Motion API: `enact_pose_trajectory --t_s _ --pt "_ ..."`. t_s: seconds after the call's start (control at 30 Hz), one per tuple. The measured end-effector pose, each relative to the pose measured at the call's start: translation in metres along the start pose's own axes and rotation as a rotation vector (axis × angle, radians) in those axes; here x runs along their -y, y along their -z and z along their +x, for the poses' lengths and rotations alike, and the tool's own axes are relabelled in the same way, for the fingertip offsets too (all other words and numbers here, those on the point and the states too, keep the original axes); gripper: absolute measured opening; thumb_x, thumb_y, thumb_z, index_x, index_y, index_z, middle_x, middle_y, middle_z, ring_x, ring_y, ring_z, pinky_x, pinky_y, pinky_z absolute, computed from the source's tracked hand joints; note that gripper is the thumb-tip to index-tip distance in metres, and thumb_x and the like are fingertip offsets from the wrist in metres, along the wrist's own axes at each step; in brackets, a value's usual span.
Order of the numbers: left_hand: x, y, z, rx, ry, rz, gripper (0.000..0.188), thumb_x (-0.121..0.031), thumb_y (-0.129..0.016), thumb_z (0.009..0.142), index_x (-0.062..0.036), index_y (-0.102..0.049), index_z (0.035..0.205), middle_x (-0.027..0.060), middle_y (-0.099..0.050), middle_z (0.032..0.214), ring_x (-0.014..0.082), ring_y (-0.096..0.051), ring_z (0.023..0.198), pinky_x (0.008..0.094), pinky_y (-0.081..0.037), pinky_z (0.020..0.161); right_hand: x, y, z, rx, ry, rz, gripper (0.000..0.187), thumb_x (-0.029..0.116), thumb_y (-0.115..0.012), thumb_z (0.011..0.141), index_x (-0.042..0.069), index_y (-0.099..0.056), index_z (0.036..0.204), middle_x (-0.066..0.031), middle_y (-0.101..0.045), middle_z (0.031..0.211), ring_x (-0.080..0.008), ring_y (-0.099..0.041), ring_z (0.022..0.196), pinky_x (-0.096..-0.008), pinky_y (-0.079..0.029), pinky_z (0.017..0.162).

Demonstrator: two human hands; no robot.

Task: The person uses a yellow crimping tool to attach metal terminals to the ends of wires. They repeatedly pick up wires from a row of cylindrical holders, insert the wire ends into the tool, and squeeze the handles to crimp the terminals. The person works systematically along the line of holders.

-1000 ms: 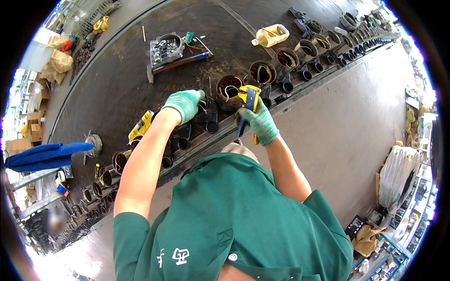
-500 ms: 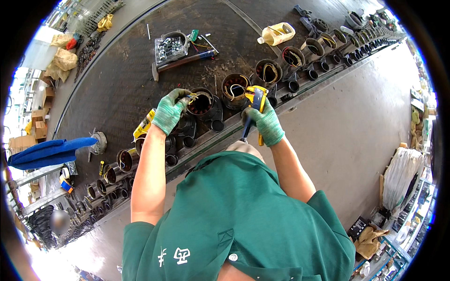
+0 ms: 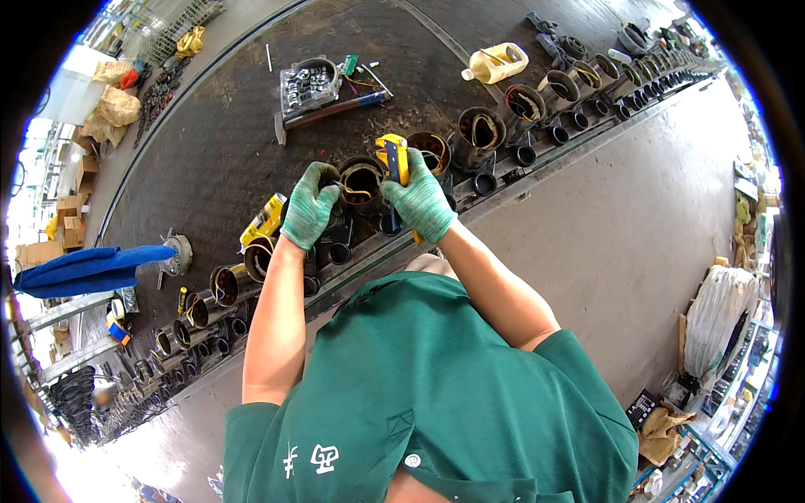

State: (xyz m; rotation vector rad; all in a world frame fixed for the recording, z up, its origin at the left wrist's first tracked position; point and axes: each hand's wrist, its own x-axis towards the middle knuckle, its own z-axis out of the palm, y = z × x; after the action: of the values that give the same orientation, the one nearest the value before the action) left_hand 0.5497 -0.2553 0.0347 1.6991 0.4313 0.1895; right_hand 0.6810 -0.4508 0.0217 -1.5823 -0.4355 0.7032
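My left hand (image 3: pixel 309 210), in a green glove, is pinched on the thin wires (image 3: pixel 350 190) that come out of a dark round motor housing (image 3: pixel 362 168). The fingertips hide the wire ends. My right hand (image 3: pixel 424 199), gloved alike, is wrapped round a yellow and black wire stripper (image 3: pixel 394 158), its head pointing up and away from me. The tool stands at the right rim of that housing; whether its jaws touch a wire I cannot tell. Another housing (image 3: pixel 436 151) with wires inside sits just behind my right fingers.
Several more housings (image 3: pixel 482 130) line the dark bench edge on both sides. Farther back lie a hammer (image 3: pixel 331 109), a clear box of metal parts (image 3: pixel 309 86) and a cut-open plastic jug (image 3: pixel 496 62). A yellow can (image 3: pixel 263 220) lies left of my left hand; blue cloth (image 3: pixel 88 272) hangs far left.
My right hand has moved left with the wire stripper, from the neighbouring housing to the one by my left hand. My left hand has shifted slightly down and right, still pinching the wires.
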Motion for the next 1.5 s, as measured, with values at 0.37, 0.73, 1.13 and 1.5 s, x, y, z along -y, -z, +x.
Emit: enact_pose_trajectory --t_s 0.37,0.73,1.13,1.5 --pt "-0.071 -0.021 0.038 0.459 0.196 1.135 0.031 -0.025 -0.071 0.097 -0.0163 -0.073 0.126 0.0153 -0.074 0.121 0.0377 -0.070 0.111 0.0464 -0.056 0.096 0.018 0.007 -0.011 0.062 -0.162 0.127 0.049 0.006 -0.068 0.092 0.003 -0.047 0.136 -0.0095 -0.066 0.095 -0.0181 -0.069 0.082 -0.0351 -0.057 0.073" --pt "0.000 -0.021 0.015 -0.112 -0.130 0.426 0.017 -0.013 -0.071 0.100 -0.0018 -0.072 0.112 0.0195 -0.076 0.100 0.0282 -0.073 0.089 0.0357 -0.057 0.081 0.023 0.026 -0.049 0.177 -0.346 0.793 0.049 0.020 -0.056 0.109 0.018 -0.041 0.156 -0.0058 -0.066 0.113 -0.0186 -0.070 0.095 -0.0399 -0.064 0.082" --pt "0.001 -0.041 0.006 -0.082 -0.178 0.407 0.021 -0.008 -0.069 0.101 0.0002 -0.071 0.120 0.0151 -0.078 0.107 0.0188 -0.072 0.096 0.0326 -0.056 0.089 -0.005 0.017 -0.045 0.259 -0.332 0.713 0.059 0.029 -0.065 0.106 0.017 -0.041 0.158 -0.0001 -0.062 0.119 -0.0125 -0.064 0.101 -0.0333 -0.058 0.089" --pt "-0.001 -0.043 0.007 -0.062 -0.177 0.444 0.020 -0.008 -0.069 0.100 0.0000 -0.073 0.119 0.0155 -0.078 0.108 0.0208 -0.074 0.096 0.0336 -0.058 0.088 -0.004 0.017 -0.044 0.223 -0.201 0.501 0.057 0.029 -0.064 0.106 0.013 -0.044 0.156 0.0010 -0.059 0.126 -0.0102 -0.055 0.114 -0.0295 -0.048 0.100"
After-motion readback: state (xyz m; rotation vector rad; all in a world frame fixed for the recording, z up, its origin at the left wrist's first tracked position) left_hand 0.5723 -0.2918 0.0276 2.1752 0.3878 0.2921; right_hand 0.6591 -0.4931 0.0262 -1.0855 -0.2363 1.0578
